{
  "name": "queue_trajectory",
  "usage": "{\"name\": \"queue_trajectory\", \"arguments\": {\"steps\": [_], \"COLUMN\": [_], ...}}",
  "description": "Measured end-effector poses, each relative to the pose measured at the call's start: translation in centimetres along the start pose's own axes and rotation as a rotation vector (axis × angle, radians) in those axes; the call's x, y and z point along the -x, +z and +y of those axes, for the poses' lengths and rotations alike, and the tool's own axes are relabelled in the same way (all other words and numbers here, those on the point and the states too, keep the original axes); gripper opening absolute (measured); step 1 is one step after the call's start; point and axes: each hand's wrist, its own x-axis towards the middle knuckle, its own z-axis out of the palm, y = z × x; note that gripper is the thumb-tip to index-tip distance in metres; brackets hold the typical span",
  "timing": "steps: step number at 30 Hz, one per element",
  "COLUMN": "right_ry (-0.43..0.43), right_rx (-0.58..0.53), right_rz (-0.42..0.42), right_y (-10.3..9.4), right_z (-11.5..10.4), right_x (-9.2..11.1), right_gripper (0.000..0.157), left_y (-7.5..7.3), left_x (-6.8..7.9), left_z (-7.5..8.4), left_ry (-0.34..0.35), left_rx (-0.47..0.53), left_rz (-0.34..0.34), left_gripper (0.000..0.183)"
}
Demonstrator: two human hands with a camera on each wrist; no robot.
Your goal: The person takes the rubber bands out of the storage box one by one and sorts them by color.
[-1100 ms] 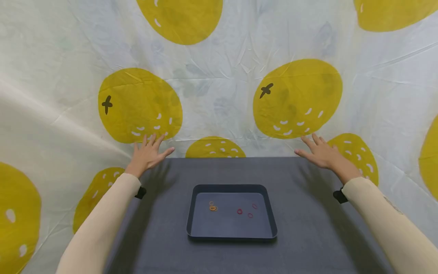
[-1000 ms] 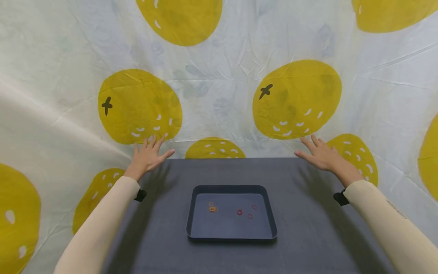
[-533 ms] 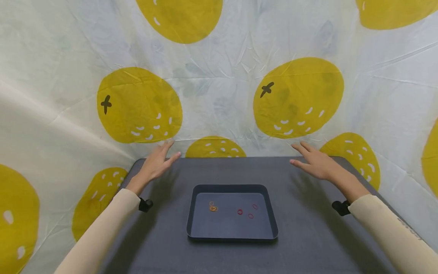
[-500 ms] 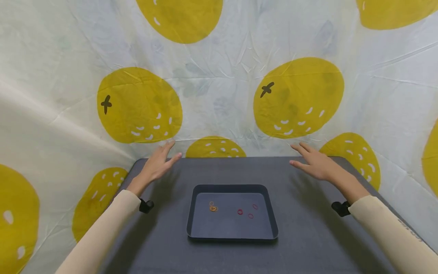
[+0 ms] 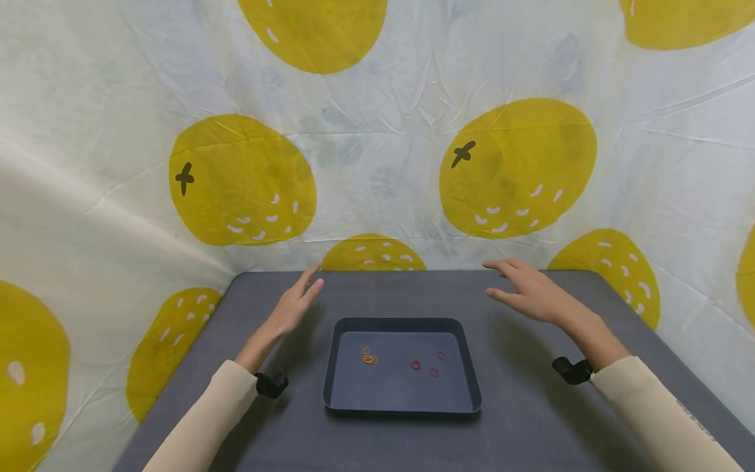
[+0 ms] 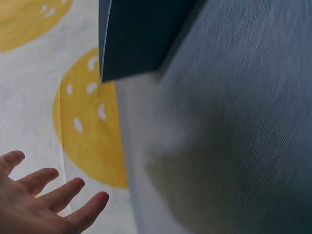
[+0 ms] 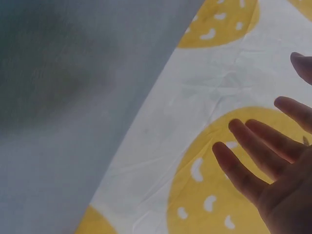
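Observation:
A dark grey tray (image 5: 402, 405) lies on the table, with several small rings in it. Orange rings (image 5: 369, 359) cluster on its left side; red rings (image 5: 415, 365) lie spread on its right. Above the table, behind the tray's left corner, my left hand (image 5: 289, 309) hovers with nothing in it. My right hand (image 5: 533, 293) is raised beyond the tray's right side, also holding nothing. In the left wrist view the fingers (image 6: 63, 197) are spread apart. The right wrist view shows the other hand's fingers (image 7: 253, 156) loosely extended. Neither hand touches the tray.
The table (image 5: 519, 419) is covered in dark grey cloth. A white curtain (image 5: 377, 177) printed with yellow fruit hangs behind it and along both sides. Each wrist carries a black camera mount, such as the left mount (image 5: 271, 385).
Both hands have come inward and lower, toward the tray, from farther out near the curtain. The tray and its rings stay where they were.

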Motion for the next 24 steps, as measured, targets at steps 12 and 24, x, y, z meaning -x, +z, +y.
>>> {"name": "queue_trajectory", "arguments": {"steps": [12,24], "right_ry": [-0.067,-0.090], "right_rx": [-0.085,-0.222], "right_rz": [0.004,-0.044], "right_y": [1.4,2.7], "right_z": [-2.8,-5.5], "right_x": [-0.3,-0.9], "right_gripper": [0.052,0.051], "left_y": [3.9,5.6], "left_x": [1.2,2.3], "left_z": [0.3,0.4], "left_ry": [-0.046,-0.132], "left_rx": [0.249,0.233], "left_rz": [-0.066,-0.133], "left_gripper": [0.058,0.058]}}
